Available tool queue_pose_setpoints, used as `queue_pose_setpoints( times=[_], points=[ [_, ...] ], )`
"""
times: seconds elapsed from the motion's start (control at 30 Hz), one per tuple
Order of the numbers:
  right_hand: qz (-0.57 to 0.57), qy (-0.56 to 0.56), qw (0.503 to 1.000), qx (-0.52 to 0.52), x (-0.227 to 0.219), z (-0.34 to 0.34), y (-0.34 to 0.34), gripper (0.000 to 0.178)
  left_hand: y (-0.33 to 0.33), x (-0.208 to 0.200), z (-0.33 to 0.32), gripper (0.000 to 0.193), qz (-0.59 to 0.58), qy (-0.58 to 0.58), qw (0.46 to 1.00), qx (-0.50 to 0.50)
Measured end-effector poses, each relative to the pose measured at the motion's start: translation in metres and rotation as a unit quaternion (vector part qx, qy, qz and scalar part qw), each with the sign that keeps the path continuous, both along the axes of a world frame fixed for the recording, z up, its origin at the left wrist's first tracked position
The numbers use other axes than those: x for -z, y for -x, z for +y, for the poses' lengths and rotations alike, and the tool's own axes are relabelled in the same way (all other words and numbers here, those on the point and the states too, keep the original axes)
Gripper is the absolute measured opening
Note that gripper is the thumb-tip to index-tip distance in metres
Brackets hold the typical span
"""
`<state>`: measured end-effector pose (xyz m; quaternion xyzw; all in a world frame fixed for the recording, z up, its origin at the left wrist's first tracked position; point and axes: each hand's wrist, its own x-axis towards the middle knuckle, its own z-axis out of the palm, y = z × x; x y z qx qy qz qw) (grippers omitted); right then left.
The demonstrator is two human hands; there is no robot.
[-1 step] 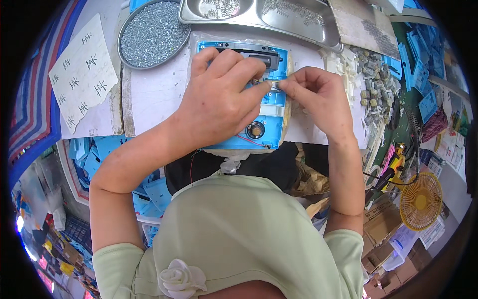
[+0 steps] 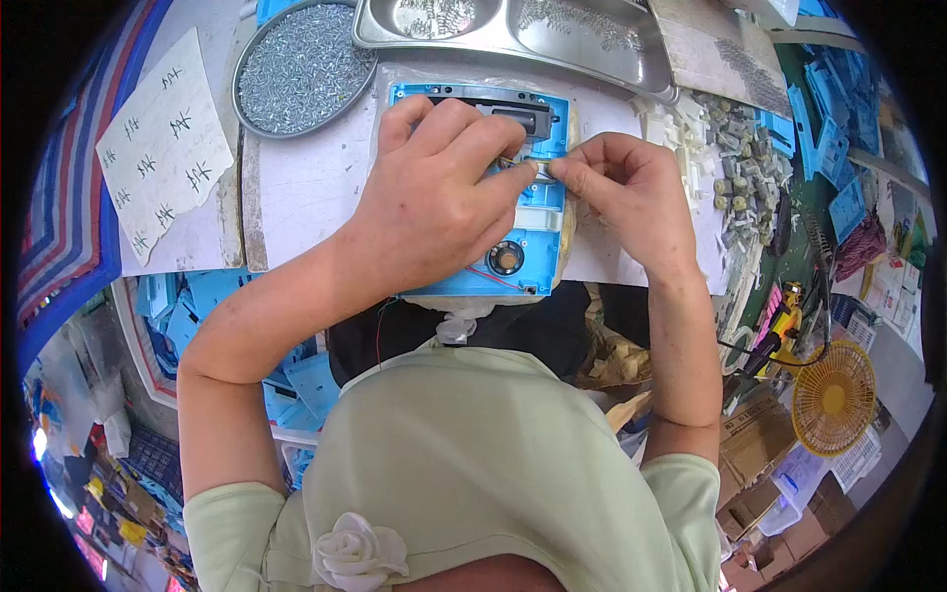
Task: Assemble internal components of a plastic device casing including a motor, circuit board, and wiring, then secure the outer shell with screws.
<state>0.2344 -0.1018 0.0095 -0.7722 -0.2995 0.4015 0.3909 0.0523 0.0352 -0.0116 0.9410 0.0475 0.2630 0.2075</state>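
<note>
A blue plastic housing (image 2: 548,266) lies on the table in front of me, with a black part along its far end and a small round speaker (image 2: 506,258) at its near end. Over the housing's left side arches my left hand (image 2: 444,183), fingers curled, its index fingertip pressed near a small, pale and shiny piece in the middle. From the right, my right hand (image 2: 626,192) pinches at that same spot with thumb and index finger. What either hand grips is too small and covered to name. Thin red wire (image 2: 493,277) runs beside the speaker.
A round tray of screws (image 2: 306,69) stands at the far left, beside a metal tray with compartments (image 2: 582,64) holding small metal parts. White and grey small parts (image 2: 745,178) are heaped at right. A marked paper sheet (image 2: 166,148) lies left; blue housings fill a bin (image 2: 163,375) below.
My right fingertips have shifted very slightly left at the middle of the housing. My left hand stays in place.
</note>
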Motion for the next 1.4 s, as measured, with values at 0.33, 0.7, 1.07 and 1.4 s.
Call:
queue_pose_setpoints(
  times=[0.33, 0.7, 1.07, 1.4],
  points=[
    [-0.096, -0.040, 0.994, 0.014, 0.014, -0.005, 0.015, 0.022, -0.008, -0.010, 0.017, 0.024, 0.009, 0.055, 0.998, -0.001],
    [-0.534, 0.172, 0.825, 0.066, -0.078, -0.055, -0.295, 0.024, -0.036, -0.015, 0.030, 0.028, 0.035, 0.037, 0.995, 0.082],
    [-0.486, 0.519, 0.703, 0.017, -0.005, -0.102, -0.465, 0.061, -0.031, -0.024, 0.043, 0.035, 0.076, 0.125, 0.986, 0.074],
    [-0.483, 0.034, 0.824, 0.293, -0.114, -0.169, -0.416, 0.039, -0.035, -0.016, 0.037, 0.038, 0.008, 0.092, 0.994, 0.066]
  ],
)
